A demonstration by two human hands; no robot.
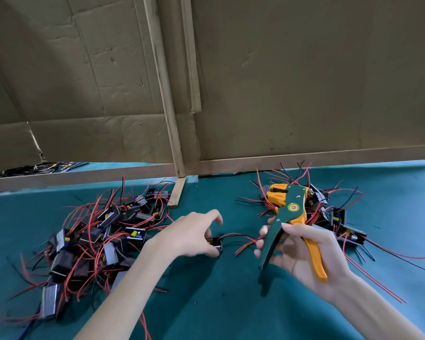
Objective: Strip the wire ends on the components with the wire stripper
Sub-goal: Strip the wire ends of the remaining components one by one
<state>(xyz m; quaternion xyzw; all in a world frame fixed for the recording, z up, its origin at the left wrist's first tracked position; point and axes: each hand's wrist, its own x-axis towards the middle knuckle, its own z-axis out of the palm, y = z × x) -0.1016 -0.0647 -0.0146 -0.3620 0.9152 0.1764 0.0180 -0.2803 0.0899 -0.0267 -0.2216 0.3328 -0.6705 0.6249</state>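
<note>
Toward the desk's (231,305) left edge lies the left pile (103,236), a large tangle of black components with red and black wires. Our left hand (194,234) reaches to the middle of the desk and curls over a single component (216,242), gripping it against the green surface. Its wires (241,238) run rightward, and their ends lie just beside the fingers of our right hand (302,256). That hand grips the stripper (287,217) by its green and orange handles, which stand spread apart. The head is raised and points to the far edge, with none of the held wires in it. Behind the stripper, near the far edge, sits the right pile (329,212).

We judge the work to be midway: one piece is in hand between two heaps, its ends not yet in the tool. The wire tips are too small to show whether they are stripped, so we cannot say which heap is finished. If the left pile is the unworked stock, most of the job remains.
</note>
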